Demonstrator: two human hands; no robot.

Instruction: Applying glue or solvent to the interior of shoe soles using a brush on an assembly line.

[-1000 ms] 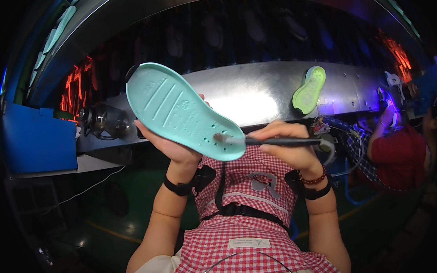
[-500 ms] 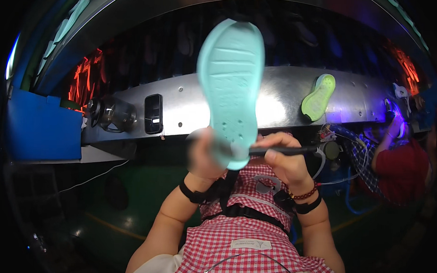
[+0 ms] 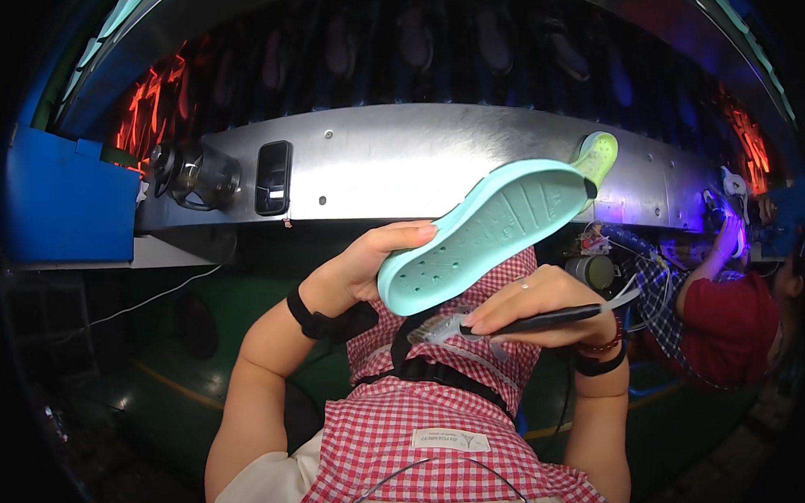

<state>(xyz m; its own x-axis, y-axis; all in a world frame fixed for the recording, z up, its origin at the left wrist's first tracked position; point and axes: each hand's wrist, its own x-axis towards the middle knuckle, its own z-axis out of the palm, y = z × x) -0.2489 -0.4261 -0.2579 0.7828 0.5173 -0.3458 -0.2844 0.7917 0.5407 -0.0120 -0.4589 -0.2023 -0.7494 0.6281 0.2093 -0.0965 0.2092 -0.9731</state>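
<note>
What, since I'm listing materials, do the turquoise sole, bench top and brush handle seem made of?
Turquoise sole: probably moulded foam or rubber, mostly matte, with ribs and holes.
Bench top: likely satin metal, from its broad glare.
Brush handle: perhaps smooth plastic, being evenly black, but uncertain.

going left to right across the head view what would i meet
Blue box → dark see-through jug → black rectangular object → left hand → turquoise shoe sole → yellow-green shoe sole → co-worker in a red top.
</note>
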